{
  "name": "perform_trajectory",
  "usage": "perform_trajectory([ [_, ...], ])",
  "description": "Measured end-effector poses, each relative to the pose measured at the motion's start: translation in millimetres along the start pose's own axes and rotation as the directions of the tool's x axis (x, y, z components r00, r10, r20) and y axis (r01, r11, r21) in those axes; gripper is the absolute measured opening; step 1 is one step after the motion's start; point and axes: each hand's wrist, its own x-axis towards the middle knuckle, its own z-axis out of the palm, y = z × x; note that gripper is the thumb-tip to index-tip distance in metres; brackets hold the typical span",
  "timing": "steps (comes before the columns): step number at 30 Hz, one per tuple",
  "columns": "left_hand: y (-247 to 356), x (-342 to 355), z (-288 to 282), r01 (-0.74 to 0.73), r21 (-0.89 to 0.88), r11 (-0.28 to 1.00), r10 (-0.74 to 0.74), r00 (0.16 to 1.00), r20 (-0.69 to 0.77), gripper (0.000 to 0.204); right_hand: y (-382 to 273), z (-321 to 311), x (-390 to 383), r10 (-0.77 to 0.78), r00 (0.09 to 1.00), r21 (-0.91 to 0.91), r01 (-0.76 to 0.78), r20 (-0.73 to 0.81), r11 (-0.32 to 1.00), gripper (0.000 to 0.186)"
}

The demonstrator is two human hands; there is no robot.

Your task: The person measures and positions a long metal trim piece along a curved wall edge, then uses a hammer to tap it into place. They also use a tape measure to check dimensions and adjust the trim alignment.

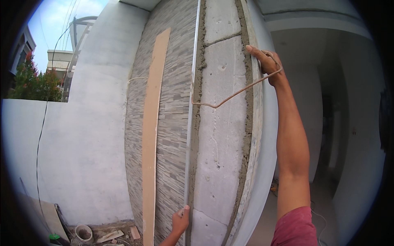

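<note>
A narrow grey block wall end [219, 135] stands upright before me, with wet mortar [248, 119] in a rough band along each long edge. Along its left edge runs a long, thin metal straightedge [189, 164]. My left hand [180, 220] is closed on that straightedge low down, thumb upward. A rusty bent metal rod [234, 96] crosses the wall end from the straightedge to the right side. High on the right edge, my right hand [269, 63] is closed around the rod's end, its thumb toward the mortar. Its other fingers are partly hidden behind the edge.
A long tan board [154, 119] leans on the stone-patterned wall [174, 102]; another bent rod [137, 78] shows beside it. Low on the left are a bucket [83, 233] and scraps on the ground. A dark cable [39, 151] hangs by the white wall. A doorway opens at right.
</note>
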Motion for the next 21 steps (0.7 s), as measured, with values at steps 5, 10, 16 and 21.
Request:
perform_trajectory([
  [5,5.7,-2.7,-2.1,-0.009,0.058,0.998,0.009,1.000,0.003,0.053,9.4,1.2,4.6,-0.010,1.000,0.136,0.009,0.007,0.991,0.067],
  [10,5.7,-3.0,-0.8,-0.015,0.011,1.000,0.015,1.000,-0.004,0.054,2.6,-1.6,3.4,0.028,0.998,0.160,-0.035,0.049,0.986,0.057],
  [16,8.6,-5.1,2.3,-0.024,-0.001,1.000,0.024,0.998,-0.050,0.053,2.0,-2.3,4.5,-0.009,0.999,0.126,0.003,0.047,0.992,0.056],
  [21,0.4,0.0,-3.3,0.019,0.054,0.998,-0.018,1.000,-0.012,0.053,5.1,-1.5,6.8,-0.009,0.999,0.144,0.002,0.049,0.990,0.057],
])
